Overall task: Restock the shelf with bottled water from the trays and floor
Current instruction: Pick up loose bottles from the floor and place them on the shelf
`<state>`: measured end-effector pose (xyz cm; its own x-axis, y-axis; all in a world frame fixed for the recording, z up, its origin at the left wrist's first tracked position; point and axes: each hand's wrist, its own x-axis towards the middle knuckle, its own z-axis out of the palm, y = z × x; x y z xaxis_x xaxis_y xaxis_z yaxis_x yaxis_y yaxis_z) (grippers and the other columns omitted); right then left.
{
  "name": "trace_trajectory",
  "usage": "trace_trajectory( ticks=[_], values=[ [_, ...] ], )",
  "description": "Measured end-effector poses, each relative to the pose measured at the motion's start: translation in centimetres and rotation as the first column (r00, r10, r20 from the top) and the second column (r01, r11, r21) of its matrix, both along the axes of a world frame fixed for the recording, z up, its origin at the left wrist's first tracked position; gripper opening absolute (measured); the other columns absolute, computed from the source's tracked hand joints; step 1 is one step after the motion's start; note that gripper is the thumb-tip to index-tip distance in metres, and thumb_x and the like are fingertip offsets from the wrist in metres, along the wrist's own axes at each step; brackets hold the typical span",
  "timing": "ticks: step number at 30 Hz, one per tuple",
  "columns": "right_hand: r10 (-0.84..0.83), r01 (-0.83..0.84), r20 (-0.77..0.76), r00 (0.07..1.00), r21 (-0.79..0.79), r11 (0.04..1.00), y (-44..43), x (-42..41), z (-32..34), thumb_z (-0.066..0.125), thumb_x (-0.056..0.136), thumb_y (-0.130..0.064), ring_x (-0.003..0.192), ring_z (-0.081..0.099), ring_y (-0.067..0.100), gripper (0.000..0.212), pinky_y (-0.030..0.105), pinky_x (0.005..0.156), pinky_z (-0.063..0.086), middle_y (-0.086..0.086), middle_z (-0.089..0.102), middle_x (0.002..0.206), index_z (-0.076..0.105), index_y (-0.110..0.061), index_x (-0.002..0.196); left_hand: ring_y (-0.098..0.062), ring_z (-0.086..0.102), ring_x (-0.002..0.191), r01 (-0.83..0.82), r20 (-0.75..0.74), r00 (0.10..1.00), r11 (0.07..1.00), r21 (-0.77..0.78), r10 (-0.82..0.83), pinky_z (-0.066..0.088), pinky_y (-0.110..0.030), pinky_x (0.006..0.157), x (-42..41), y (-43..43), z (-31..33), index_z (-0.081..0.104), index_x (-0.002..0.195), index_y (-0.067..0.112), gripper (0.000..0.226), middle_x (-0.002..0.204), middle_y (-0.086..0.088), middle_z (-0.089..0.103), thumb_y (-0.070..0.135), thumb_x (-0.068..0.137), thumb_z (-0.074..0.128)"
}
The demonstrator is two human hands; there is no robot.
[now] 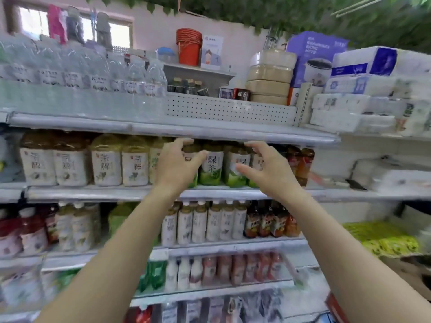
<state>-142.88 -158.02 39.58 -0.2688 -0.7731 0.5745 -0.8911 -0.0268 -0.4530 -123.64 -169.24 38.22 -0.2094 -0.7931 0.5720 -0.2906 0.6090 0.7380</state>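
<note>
Two hands are held up in front of the second shelf, and nothing is gripped by either. The left hand (177,164) is spread with its fingers loosely curved; its fingertips sit near the caps of the green tea bottles (211,166) and its thumb close to a label, though contact cannot be confirmed. The right hand (268,169) is spread in the same way, just in front of the same row. Both are shaped as if a group of bottles were to be bracketed from each side, probably to square up or shift the row.

The bottled water (93,73) is stood on the top shelf at the left, packed side by side with labels turned outward, presumably so that they can be read from the aisle. No water is carried at this moment, and the trays and the floor stock are out of view, so restocking is judged to be between loads.

The front rail of the top shelf (186,131) hangs just above the fingertips, so little headroom is left over the tea caps. Anything taken from that row would have to be drawn forward before being raised. The water row is bounded on its right by a perforated panel (228,108). Free room is seen above the water, less within the row.
</note>
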Motion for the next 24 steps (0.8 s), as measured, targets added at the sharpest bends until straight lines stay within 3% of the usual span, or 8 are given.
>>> trace_trajectory(
  ticks=[4, 7, 11, 15, 20, 24],
  values=[
    [-0.017, 0.016, 0.043, 0.999, 0.023, 1.000, 7.8, -1.6, -4.5, 0.067, 0.095, -0.045, 0.135, 0.046, 0.014, 0.057, 0.026, 0.105, 0.036, -0.004, 0.053, 0.144, 0.048, -0.027, 0.146, -0.017, 0.049, 0.124, 0.014, 0.033, 0.999, 1.000, 0.020, -0.015, 0.044, -0.041, 0.105, -1.0, 8.4, -4.8, 0.057, 0.130, 0.026, 0.041, 0.131, 0.002, 0.052, 0.042, 0.093, 0.064],
    [-0.018, 0.012, 0.079, 0.997, 0.072, 0.997, 12.6, -2.8, -7.1, 0.064, 0.095, -0.048, 0.134, 0.047, 0.014, 0.057, 0.033, 0.109, 0.042, -0.006, 0.053, 0.144, 0.049, -0.027, 0.146, -0.018, 0.053, 0.120, -0.006, 0.097, 0.995, 1.000, 0.016, 0.005, 0.046, -0.041, 0.104, -1.2, 12.3, -8.1, 0.060, 0.128, 0.022, 0.039, 0.126, 0.001, 0.056, 0.041, 0.094, 0.064],
    [-0.002, -0.012, 0.081, 0.997, 0.166, 0.986, 16.4, -4.4, -9.4, 0.067, 0.092, -0.048, 0.133, 0.047, 0.013, 0.060, 0.034, 0.108, 0.043, -0.005, 0.052, 0.143, 0.048, -0.029, 0.146, -0.017, 0.048, 0.125, -0.005, 0.259, 0.966, 1.000, -0.020, 0.010, 0.037, -0.028, 0.104, -1.4, 14.7, -11.4, 0.063, 0.125, 0.016, 0.041, 0.126, -0.002, 0.058, 0.042, 0.093, 0.064],
    [0.010, -0.026, 0.063, 0.998, 0.257, 0.966, 17.3, -6.2, -10.8, 0.068, 0.089, -0.051, 0.133, 0.048, 0.012, 0.061, 0.029, 0.101, 0.041, -0.006, 0.053, 0.143, 0.048, -0.033, 0.144, -0.017, 0.048, 0.125, -0.005, 0.325, 0.946, 1.000, -0.013, 0.008, 0.030, -0.020, 0.100, -1.6, 15.3, -13.1, 0.064, 0.125, 0.015, 0.042, 0.128, -0.004, 0.056, 0.041, 0.092, 0.065],
    [-0.027, -0.001, 0.086, 0.996, 0.304, 0.953, 15.7, -7.8, -12.7, 0.071, 0.086, -0.052, 0.134, 0.046, 0.012, 0.063, 0.024, 0.102, 0.034, -0.004, 0.051, 0.144, 0.049, -0.037, 0.143, -0.022, 0.045, 0.130, 0.017, 0.363, 0.932, 1.000, 0.003, -0.017, 0.033, -0.031, 0.106, -3.6, 13.5, -14.7, 0.063, 0.125, 0.017, 0.043, 0.131, -0.004, 0.053, 0.043, 0.091, 0.064],
    [-0.046, 0.012, 0.086, 0.995, 0.358, 0.934, 12.7, -9.5, -14.4, 0.074, 0.084, -0.054, 0.136, 0.046, 0.013, 0.066, 0.024, 0.106, 0.033, -0.003, 0.050, 0.146, 0.049, -0.037, 0.143, -0.022, 0.043, 0.132, 0.028, 0.377, 0.926, 0.999, 0.035, -0.039, 0.031, -0.029, 0.107, -5.8, 10.8, -15.9, 0.061, 0.128, 0.015, 0.045, 0.135, -0.006, 0.050, 0.042, 0.092, 0.065]
  ],
)
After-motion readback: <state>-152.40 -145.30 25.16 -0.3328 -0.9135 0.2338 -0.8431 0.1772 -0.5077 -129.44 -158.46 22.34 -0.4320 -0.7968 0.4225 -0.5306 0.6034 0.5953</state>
